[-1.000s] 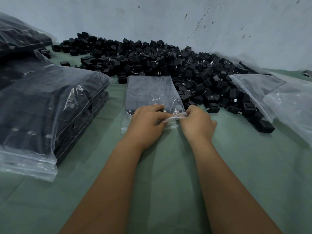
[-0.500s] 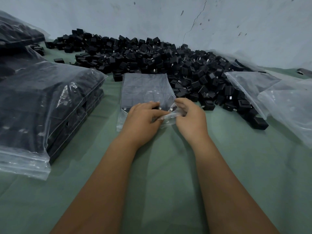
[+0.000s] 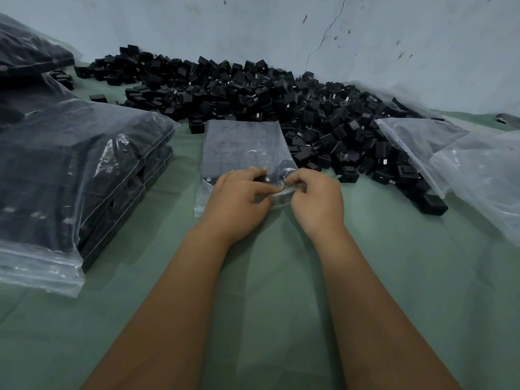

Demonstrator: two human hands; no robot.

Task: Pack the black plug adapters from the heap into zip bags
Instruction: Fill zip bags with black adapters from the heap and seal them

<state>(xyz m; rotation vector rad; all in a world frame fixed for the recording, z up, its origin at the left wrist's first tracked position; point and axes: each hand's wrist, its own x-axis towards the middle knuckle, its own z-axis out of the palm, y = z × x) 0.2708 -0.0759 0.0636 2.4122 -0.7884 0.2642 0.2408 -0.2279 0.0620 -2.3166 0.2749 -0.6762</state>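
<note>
I have both hands at the near end of a filled zip bag (image 3: 242, 147) that lies flat on the green bench (image 3: 267, 291), its far end touching the heap of black plug adapters (image 3: 253, 88). My left hand (image 3: 239, 201) has its fingers curled over the bag's near edge, thumb and forefinger pinching the clear plastic strip. My right hand (image 3: 318, 198) is curled just beside it, pinching the same strip, the fingertips of the two hands nearly touching. Inside the bag I can make out dark adapters laid in flat rows. The heap runs along the far edge of the bench against the pale wall (image 3: 394, 38) and spills toward the right edge. A stack of packed bags (image 3: 70, 178) sits by the left edge, and loose clear bags (image 3: 464, 164) lie at the right edge over part of the heap.
</note>
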